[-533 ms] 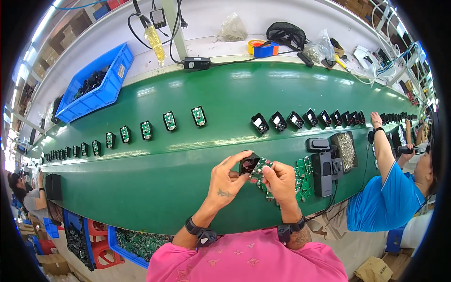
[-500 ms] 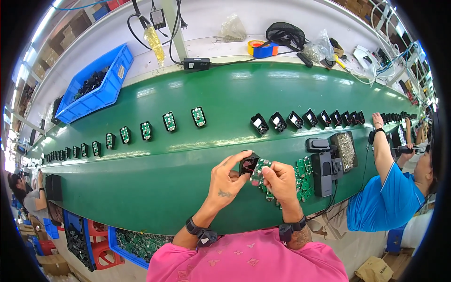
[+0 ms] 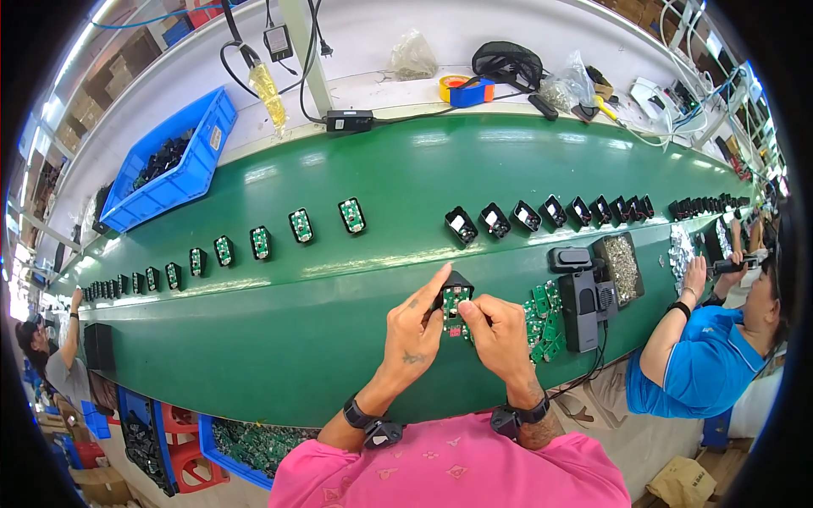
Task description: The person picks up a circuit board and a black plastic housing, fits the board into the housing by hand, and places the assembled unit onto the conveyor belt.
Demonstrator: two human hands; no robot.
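My left hand [image 3: 411,337] is closed around a small black plastic housing [image 3: 458,278] above the near half of the green bench. Between my right thumb and fingers is a green circuit board [image 3: 455,305]; this right hand [image 3: 500,332] presses it at the housing's open face. The board's lower end, with a small red part [image 3: 455,332], sticks out toward me. How deep the board sits inside, I cannot tell. Just right of my right hand lies a pile of loose green circuit boards [image 3: 546,326].
Across the bench runs a row of housings with boards [image 3: 301,225] at left and open housings [image 3: 528,217] at right. Right of the pile stand a dark grey device [image 3: 580,311] and a tray of small metal parts [image 3: 627,298]. A blue bin [image 3: 174,190] stands far left. Co-workers sit at both sides.
The board has swung from a tilt beside the housing to lie against its open face. The right co-worker's arm has drawn back from the row; the left co-worker's arm now reaches toward the far-left housings.
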